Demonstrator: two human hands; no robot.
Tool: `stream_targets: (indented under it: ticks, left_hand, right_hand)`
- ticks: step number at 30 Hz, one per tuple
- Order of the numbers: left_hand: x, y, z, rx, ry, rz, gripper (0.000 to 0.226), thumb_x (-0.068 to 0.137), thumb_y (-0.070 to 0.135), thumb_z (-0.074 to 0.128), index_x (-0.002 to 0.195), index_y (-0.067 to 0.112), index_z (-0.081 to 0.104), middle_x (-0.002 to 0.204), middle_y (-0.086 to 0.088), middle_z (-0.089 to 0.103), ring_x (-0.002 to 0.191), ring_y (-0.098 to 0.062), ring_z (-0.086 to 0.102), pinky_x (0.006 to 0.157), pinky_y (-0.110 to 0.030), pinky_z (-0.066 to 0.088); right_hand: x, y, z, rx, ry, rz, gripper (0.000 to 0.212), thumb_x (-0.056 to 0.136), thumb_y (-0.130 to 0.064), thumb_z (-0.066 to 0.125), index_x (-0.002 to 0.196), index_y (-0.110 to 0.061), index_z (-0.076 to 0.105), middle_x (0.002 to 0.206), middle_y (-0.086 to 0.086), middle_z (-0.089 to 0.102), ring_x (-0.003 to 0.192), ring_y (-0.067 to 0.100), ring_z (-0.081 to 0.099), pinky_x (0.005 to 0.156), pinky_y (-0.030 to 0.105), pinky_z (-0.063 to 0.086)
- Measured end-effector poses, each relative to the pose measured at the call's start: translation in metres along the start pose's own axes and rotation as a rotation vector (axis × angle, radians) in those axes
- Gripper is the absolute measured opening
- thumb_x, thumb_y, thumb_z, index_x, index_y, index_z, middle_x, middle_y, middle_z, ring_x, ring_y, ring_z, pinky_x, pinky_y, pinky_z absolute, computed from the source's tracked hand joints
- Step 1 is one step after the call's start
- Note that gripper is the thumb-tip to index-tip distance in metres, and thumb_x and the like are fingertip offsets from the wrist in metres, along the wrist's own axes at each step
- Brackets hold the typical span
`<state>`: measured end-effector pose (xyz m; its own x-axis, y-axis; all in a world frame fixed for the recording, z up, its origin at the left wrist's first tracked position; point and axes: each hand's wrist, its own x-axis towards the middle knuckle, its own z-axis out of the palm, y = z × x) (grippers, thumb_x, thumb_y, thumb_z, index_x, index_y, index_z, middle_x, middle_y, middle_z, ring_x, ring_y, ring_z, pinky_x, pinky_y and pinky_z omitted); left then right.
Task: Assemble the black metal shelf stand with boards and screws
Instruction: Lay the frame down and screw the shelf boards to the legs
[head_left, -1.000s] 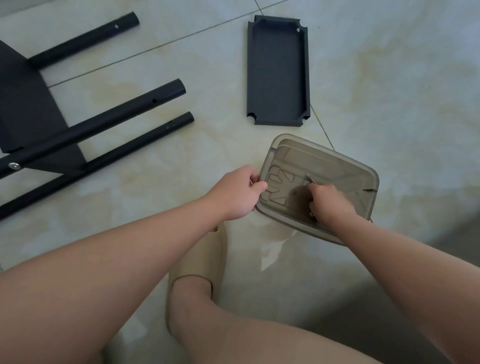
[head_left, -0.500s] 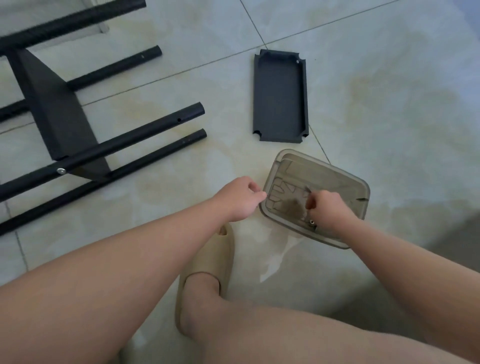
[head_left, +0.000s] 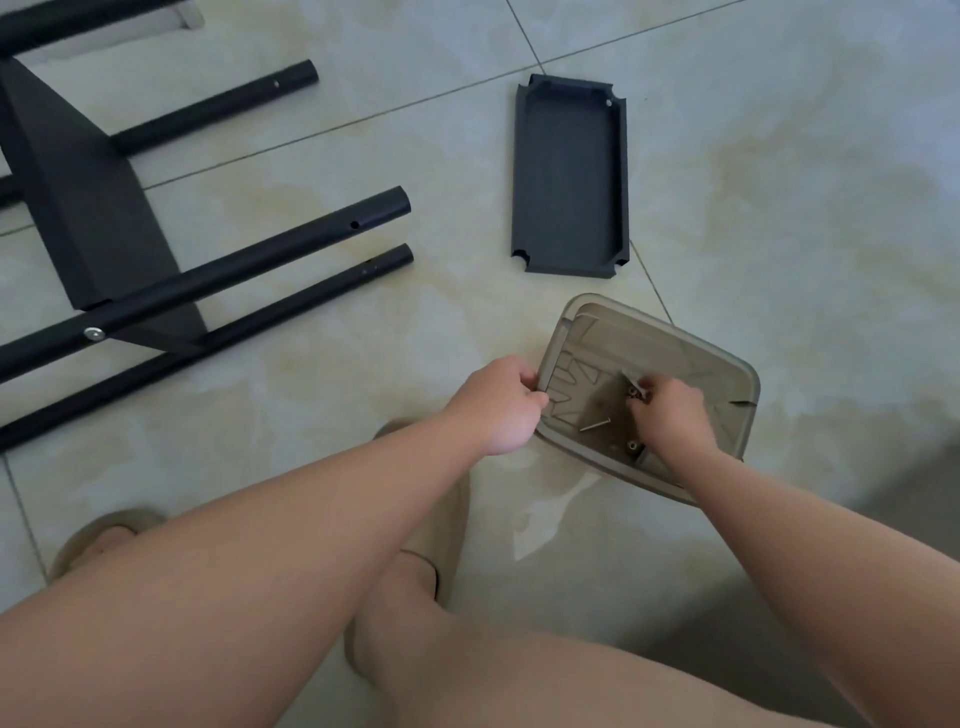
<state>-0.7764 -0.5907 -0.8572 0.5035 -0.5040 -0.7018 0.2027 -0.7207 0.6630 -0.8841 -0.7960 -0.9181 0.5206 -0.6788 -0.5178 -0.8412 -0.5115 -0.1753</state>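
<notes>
A clear brownish plastic box (head_left: 670, 343) sits on the tiled floor and holds loose screws (head_left: 595, 424). My left hand (head_left: 498, 405) grips the box's left rim. My right hand (head_left: 670, 410) reaches inside and pinches a small screw part between its fingertips. A loose black shelf board (head_left: 569, 179) lies upside down beyond the box. At the left lies the partly built black stand (head_left: 93, 208): several black tubes (head_left: 291, 244) joined by one board, with a silver screw head (head_left: 93, 333) on one tube.
My legs and beige slippers (head_left: 441, 540) fill the lower part of the view, close under the box. Pale floor tiles (head_left: 805, 208) spread to the right of the shelf board. A grey shadowed strip runs along the lower right.
My view has shifted, so the stand and board sit lower in the frame. My right hand has lifted a little inside the box, uncovering loose screws. My left hand stays at the rim.
</notes>
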Motion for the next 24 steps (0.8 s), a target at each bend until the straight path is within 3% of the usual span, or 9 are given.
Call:
stream_targets:
  ticks: [4,10,14,16,21,24]
  left_hand:
    - [0.003,-0.002,-0.001,0.001,-0.014,0.014,0.009,0.098,0.025,0.056,0.090,0.028,0.052,0.099,-0.005,0.068,0.095,-0.029,0.066,0.073,-0.031,0.046]
    - [0.004,-0.004,-0.003,0.013,-0.033,0.031,0.003,0.098,0.026,0.055,0.096,0.024,0.054,0.097,-0.005,0.067,0.092,-0.029,0.066,0.079,-0.036,0.051]
    - [0.005,-0.004,-0.003,0.004,-0.041,0.037,0.002,0.099,0.025,0.055,0.098,0.024,0.054,0.092,-0.003,0.064,0.092,-0.030,0.066,0.079,-0.035,0.050]
    - [0.005,-0.005,-0.002,0.001,-0.042,0.031,0.002,0.099,0.025,0.055,0.099,0.024,0.054,0.091,-0.003,0.063,0.093,-0.030,0.066,0.079,-0.034,0.050]
    - [0.006,-0.006,-0.001,0.011,-0.034,0.029,0.005,0.099,0.026,0.055,0.102,0.022,0.055,0.093,-0.005,0.065,0.093,-0.029,0.066,0.077,-0.034,0.049]
    - [0.005,-0.005,-0.001,0.010,-0.016,0.021,0.009,0.098,0.029,0.057,0.105,0.023,0.056,0.090,-0.003,0.065,0.091,-0.027,0.065,0.072,-0.031,0.045]
  right_hand:
    - [0.008,-0.002,0.005,0.012,-0.019,-0.017,0.029,0.097,-0.018,0.060,0.125,-0.017,0.067,0.115,0.022,0.065,0.100,0.041,0.064,0.084,0.042,0.054]
    - [0.014,-0.007,0.009,-0.095,-0.009,-0.024,0.015,0.097,-0.020,0.059,0.109,-0.012,0.065,0.101,0.022,0.063,0.091,0.041,0.059,0.071,0.037,0.046]
    - [0.013,-0.012,0.011,-0.216,0.008,-0.065,0.015,0.097,-0.008,0.048,0.105,-0.008,0.060,0.098,0.023,0.061,0.079,0.035,0.049,0.066,0.037,0.043]
    - [0.012,-0.014,0.012,-0.245,0.005,-0.089,0.017,0.096,-0.005,0.045,0.105,-0.007,0.060,0.100,0.024,0.062,0.081,0.038,0.052,0.066,0.038,0.043]
    - [0.006,-0.013,0.007,-0.223,0.029,-0.127,0.019,0.094,-0.004,0.047,0.105,-0.008,0.062,0.101,0.023,0.062,0.081,0.038,0.053,0.067,0.037,0.041]
    - [-0.003,-0.016,0.000,-0.104,0.045,-0.098,0.017,0.095,-0.009,0.049,0.103,-0.011,0.063,0.098,0.021,0.064,0.086,0.039,0.059,0.068,0.039,0.048]
